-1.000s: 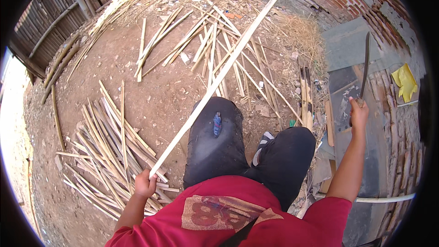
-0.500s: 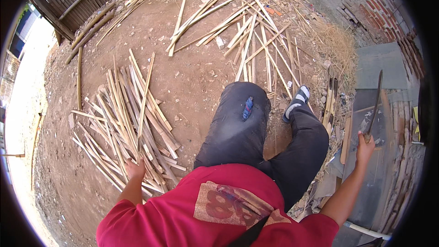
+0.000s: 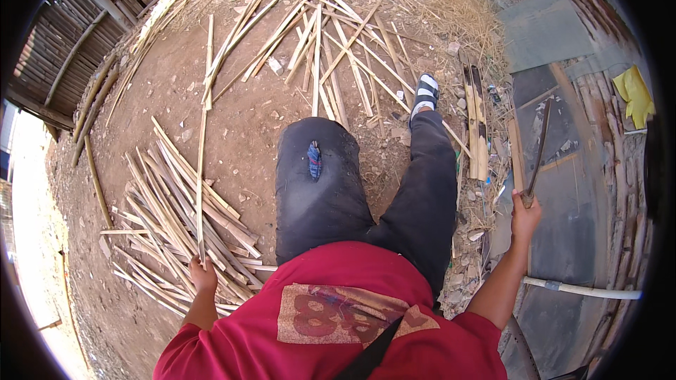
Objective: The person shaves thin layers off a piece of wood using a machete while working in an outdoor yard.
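Note:
My left hand [image 3: 204, 276] is closed on the near end of a long bamboo strip [image 3: 201, 176], which points away from me across the pile. Beneath and around it lies a heap of split bamboo strips [image 3: 151, 232] on the dirt. Out to my right side, my right hand [image 3: 525, 221] grips the handle of a machete [image 3: 541, 144], its dark narrow blade pointing forward. A rolled blue and red cloth [image 3: 314, 160] rests on my dark trouser leg.
More bamboo strips [image 3: 317, 63] lie scattered ahead. Dry straw [image 3: 458, 24] is beyond my sandalled foot [image 3: 425, 91]. Dark flat sheets [image 3: 556, 239] and a white pipe [image 3: 584, 289] are on the right, near a brick wall [image 3: 598, 0]. A bamboo fence [image 3: 53, 49] stands far left.
My left hand has drawn a bamboo strip up from the heap, and its far end now reaches past the pile. My right hand has moved inward with the machete. The whole view has shifted.

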Demonstrator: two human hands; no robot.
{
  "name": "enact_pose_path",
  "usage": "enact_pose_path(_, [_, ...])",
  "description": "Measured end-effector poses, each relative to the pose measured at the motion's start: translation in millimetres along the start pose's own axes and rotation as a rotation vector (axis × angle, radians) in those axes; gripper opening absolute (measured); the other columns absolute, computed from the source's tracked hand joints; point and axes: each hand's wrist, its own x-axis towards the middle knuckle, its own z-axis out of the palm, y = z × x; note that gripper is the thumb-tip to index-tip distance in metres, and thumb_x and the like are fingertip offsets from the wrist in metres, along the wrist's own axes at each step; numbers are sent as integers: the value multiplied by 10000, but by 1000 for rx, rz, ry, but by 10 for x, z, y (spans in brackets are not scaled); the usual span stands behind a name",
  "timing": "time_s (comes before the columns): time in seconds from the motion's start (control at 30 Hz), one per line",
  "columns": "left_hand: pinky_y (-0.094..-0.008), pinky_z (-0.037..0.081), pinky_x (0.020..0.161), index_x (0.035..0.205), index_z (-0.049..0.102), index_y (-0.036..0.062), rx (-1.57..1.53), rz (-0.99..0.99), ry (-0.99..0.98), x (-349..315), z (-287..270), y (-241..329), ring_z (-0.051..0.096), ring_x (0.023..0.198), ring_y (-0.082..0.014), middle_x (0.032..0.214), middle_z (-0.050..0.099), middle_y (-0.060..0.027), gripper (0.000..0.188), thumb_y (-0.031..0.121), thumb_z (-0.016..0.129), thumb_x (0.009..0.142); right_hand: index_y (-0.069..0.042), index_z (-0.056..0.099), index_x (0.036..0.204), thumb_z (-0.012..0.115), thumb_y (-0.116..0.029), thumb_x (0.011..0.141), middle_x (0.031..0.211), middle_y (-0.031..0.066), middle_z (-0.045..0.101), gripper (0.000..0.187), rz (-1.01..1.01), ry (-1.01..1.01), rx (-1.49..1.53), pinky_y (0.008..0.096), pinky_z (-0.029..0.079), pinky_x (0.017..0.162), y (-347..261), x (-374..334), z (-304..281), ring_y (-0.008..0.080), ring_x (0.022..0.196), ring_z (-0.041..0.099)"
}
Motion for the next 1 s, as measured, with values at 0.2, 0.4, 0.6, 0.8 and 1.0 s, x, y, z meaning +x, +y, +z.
enact_pose_path(0.2, [-372, 508, 733, 1231, 606, 5, -177, 61, -93, 366, 110, 478, 602, 786, -217, 981, 659, -120, 389, 324, 617, 1008, -47, 631, 832, 804, -215, 861, 593, -24, 503, 242, 59, 24, -3, 286, 342, 479, 255, -293, -279, 81, 497, 431])
enact_pose_path(0.4, [-342, 522, 679, 1227, 606, 3, -281, 73, -177, 521, 277, 573, 679, 741, -186, 998, 683, -125, 377, 326, 582, 1034, -53, 614, 816, 797, -206, 868, 592, -26, 503, 244, 80, 76, 22, 282, 330, 470, 244, -454, -452, 75, 492, 425])
enact_pose_path(0.6, [-302, 504, 646, 1154, 642, 15, -395, 20, -212, 375, 302, 806, 628, 674, -139, 922, 673, -76, 309, 296, 593, 1035, -60, 621, 823, 793, -206, 870, 596, -32, 512, 231, 118, 59, 72, 266, 331, 457, 221, -502, -502, 69, 491, 450])
enact_pose_path(0.8, [-314, 537, 616, 1134, 637, 0, -462, -27, -225, 367, 388, 614, 650, 678, -164, 912, 661, -86, 312, 293, 591, 1036, -63, 627, 820, 794, -232, 872, 593, -20, 518, 243, 85, 37, 16, 274, 353, 474, 104, -486, -384, 78, 499, 462])
enact_pose_path(1.0, [-312, 552, 612, 1118, 631, -12, -444, -26, -224, 412, 466, 672, 647, 684, -168, 901, 657, -100, 317, 292, 589, 1036, -71, 634, 851, 797, -273, 884, 618, -33, 529, 261, 48, -12, -36, 270, 381, 487, 46, -243, -370, 78, 516, 475])
